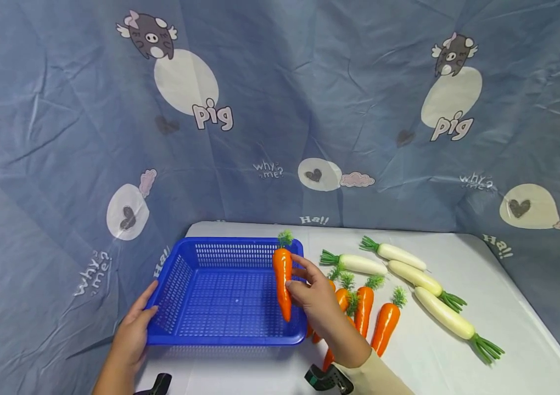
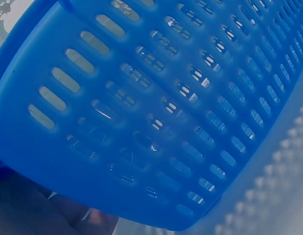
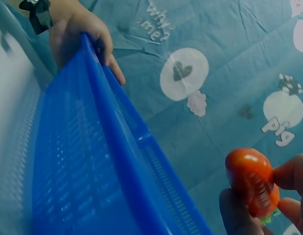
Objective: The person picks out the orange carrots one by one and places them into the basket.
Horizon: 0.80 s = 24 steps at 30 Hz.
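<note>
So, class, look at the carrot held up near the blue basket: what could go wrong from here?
The right hand pinches a glossy carrot between thumb and fingers, so it might slip. In the head view the carrot appears near the right side of the blue basket; dropped there, it could hit the rim. The right forearm crosses above loose carrots and may knock them.

- Bare left hand (image 1: 130, 332), a black band (image 1: 162, 383) at its wrist
- Bare right hand (image 1: 317, 296), a black-and-green strap (image 1: 330, 379) at its wrist
- Beige right sleeve (image 1: 375, 375)
</note>
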Each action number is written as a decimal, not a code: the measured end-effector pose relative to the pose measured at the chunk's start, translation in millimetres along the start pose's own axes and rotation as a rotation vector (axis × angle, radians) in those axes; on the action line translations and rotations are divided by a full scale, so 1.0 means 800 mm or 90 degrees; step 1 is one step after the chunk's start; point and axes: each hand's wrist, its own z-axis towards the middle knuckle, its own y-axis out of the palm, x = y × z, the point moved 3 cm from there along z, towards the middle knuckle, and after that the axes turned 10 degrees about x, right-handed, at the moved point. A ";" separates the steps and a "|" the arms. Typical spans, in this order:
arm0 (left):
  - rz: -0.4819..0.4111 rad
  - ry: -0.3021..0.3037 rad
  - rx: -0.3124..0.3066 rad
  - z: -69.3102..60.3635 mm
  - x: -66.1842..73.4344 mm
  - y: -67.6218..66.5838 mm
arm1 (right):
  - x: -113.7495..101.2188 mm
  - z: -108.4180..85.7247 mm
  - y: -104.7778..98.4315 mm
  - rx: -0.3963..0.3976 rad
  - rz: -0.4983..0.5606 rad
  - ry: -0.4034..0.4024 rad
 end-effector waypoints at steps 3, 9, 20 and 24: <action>0.007 -0.013 0.005 0.000 0.000 0.000 | 0.000 -0.001 0.007 -0.005 -0.006 -0.005; 0.026 -0.039 0.017 0.002 0.002 0.001 | -0.001 -0.001 0.018 -0.011 -0.014 -0.009; 0.013 -0.020 0.015 -0.001 0.003 0.003 | 0.002 -0.002 0.040 -0.016 -0.009 -0.023; 0.019 -0.020 0.015 -0.002 0.002 0.001 | 0.003 -0.003 0.047 -0.017 -0.004 -0.019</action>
